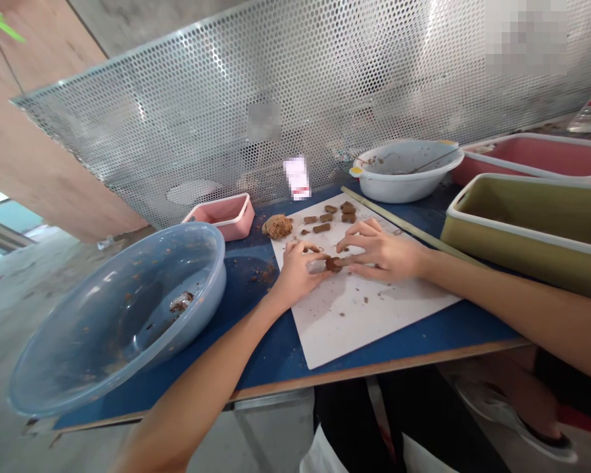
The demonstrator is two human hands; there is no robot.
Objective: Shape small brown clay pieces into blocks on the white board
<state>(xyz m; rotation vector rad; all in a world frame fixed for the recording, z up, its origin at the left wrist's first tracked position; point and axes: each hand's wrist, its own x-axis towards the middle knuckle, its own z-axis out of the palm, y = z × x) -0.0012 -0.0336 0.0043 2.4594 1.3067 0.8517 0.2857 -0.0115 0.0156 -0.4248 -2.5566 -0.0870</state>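
My left hand and my right hand meet over a white board on the blue table. Between their fingertips they pinch one small brown clay lump, which rests on the board. The left fingers curl around it from the left; the right thumb and forefinger press it from the right, with the other fingers spread. Farther back on the board lie several small brown clay pieces and a rough tan clay ball.
A large blue basin stands at the left, overhanging the table edge. A pink tray, a white bowl, an olive tub and a red tub ring the board. A wooden stick lies beside it. A perforated metal screen backs the table.
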